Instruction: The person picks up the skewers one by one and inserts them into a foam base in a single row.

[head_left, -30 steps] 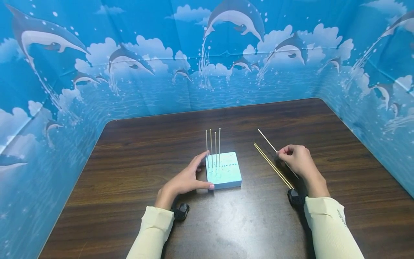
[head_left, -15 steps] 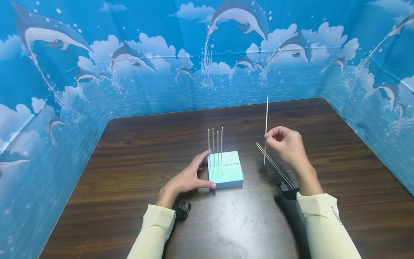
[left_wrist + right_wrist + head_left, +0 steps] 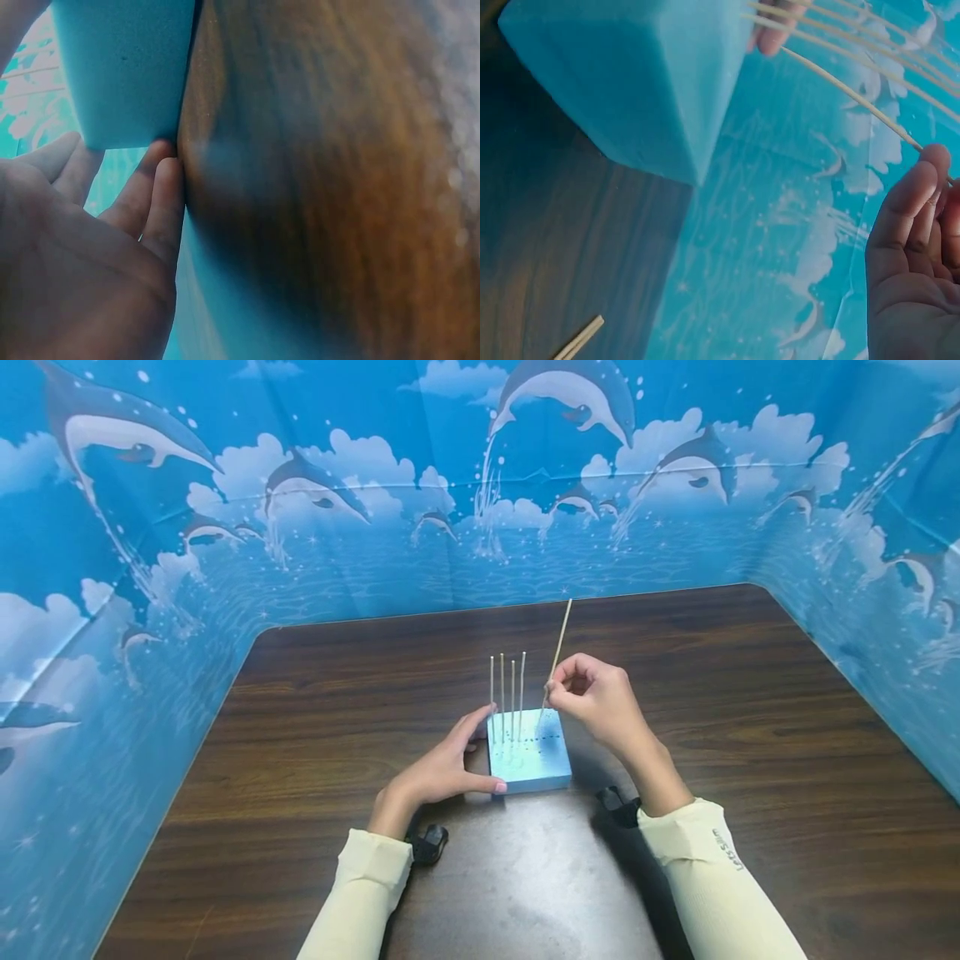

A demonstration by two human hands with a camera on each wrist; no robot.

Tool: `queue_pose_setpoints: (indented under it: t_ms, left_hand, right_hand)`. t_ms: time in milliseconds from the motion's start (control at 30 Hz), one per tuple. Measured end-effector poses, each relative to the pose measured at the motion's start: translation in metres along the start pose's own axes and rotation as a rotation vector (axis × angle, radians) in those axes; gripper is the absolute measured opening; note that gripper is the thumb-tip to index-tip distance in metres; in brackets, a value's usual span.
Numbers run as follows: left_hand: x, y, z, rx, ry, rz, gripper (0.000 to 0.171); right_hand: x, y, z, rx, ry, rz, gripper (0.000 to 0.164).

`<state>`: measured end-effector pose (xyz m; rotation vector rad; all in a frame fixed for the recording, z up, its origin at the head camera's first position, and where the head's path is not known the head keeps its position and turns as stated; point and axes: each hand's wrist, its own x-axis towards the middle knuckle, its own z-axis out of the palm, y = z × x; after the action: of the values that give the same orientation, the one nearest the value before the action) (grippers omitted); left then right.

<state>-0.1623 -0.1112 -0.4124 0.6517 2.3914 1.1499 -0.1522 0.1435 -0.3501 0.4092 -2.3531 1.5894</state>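
Note:
My left hand holds a light-blue foam block on the table, thumb at its near left corner and fingers along its left side. In the left wrist view its fingertips touch the end of the block. Several thin wooden sticks stand upright in the block's left part, beside a dotted line of holes. Above the block's far right part, my right hand pinches another wooden stick, tilted a little, its lower end right at the block's top. The right wrist view shows that stick slanting from the fingertips.
Two loose sticks lie on the table, low in the right wrist view; the right arm hides them in the head view. A dark wood-grain table bears everything. Behind it hangs a blue dolphin-print curtain.
My right hand has lifted the stick from beside the loose pair, turned it upright and carried it left to the block. My left hand has stayed on the block.

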Motion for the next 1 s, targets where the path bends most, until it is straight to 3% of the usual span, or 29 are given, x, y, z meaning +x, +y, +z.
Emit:
queue_pose_setpoints:
  t_ms: [600,1000]
  left_hand:
    - [-0.001,0.002,0.001,-0.011,-0.003,-0.022,0.113]
    - [0.001,0.002,0.0,-0.018,-0.003,-0.019,0.114]
  right_hand:
    - [0.0,0.005,0.014,-0.103,-0.055,-0.065,0.007]
    - [-0.006,0.018,0.024,-0.142,-0.139,-0.117,0.011]
